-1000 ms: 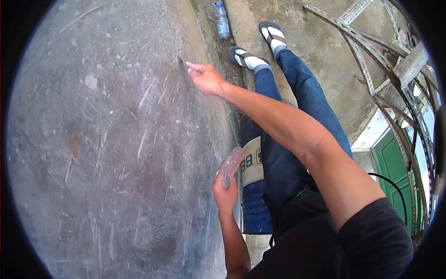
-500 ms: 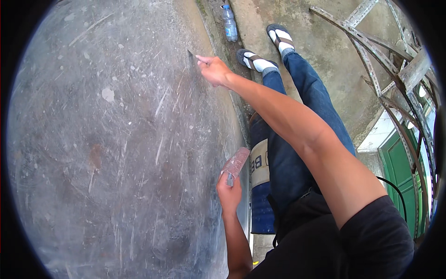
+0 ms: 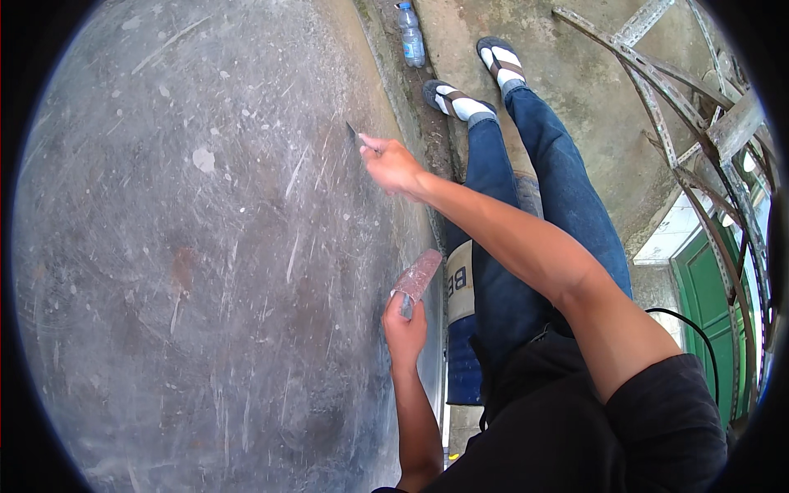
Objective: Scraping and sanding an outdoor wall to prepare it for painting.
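My right hand (image 3: 391, 167) is closed on a scraper with a thin dark blade (image 3: 351, 130), seen nearly edge-on. Its tip is at a grey, scratched and spotted wall (image 3: 246, 312); whether it touches cannot be told. Lower down, close to the wall's edge, my left hand (image 3: 405, 333) grips a curved, reddish piece of sandpaper (image 3: 420, 275) smeared with white. A small grey flat part (image 3: 407, 306) shows between thumb and sandpaper. The fingers behind the sandpaper are hidden.
A blue and cream drum (image 3: 463, 329) stands between the wall and my jeans-clad legs (image 3: 559, 172). A plastic bottle (image 3: 412, 37) lies by the wall's foot. Rusty metal framework (image 3: 657, 70) fills the upper right, near a green door (image 3: 705, 300). A black cable (image 3: 699, 329) curves there.
My right hand with the scraper has moved down along the wall, toward my body. The left hand keeps its hold on the sandpaper, which is slightly higher. The view has shifted a little.
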`<state>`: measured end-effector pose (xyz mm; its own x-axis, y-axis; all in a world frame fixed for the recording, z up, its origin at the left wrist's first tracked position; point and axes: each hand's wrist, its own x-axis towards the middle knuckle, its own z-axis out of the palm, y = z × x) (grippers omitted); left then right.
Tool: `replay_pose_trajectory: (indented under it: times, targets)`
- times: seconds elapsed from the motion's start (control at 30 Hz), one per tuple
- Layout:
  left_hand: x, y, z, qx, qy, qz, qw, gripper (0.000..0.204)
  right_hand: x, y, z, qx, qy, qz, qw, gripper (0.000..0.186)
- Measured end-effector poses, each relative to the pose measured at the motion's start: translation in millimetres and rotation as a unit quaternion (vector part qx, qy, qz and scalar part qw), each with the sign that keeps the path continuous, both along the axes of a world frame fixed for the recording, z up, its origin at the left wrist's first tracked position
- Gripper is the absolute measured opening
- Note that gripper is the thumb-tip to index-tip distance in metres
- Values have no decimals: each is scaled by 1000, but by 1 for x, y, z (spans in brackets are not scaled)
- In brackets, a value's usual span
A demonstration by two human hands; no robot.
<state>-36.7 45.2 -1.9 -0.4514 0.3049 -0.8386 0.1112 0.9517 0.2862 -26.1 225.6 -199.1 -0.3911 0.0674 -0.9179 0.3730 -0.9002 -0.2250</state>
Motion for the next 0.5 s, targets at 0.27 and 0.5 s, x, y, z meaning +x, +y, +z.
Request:
replay_pose_trajectory:
  times: [0.27,0.5]
  targets:
    - [2,4,-4,13,-5,-37,999,17,17,-28,25,-7,12,-14,1000,47]
    - [7,-6,-2,-49,-37,-21,998,18,26,-56,67,-9,32,20,999,48]
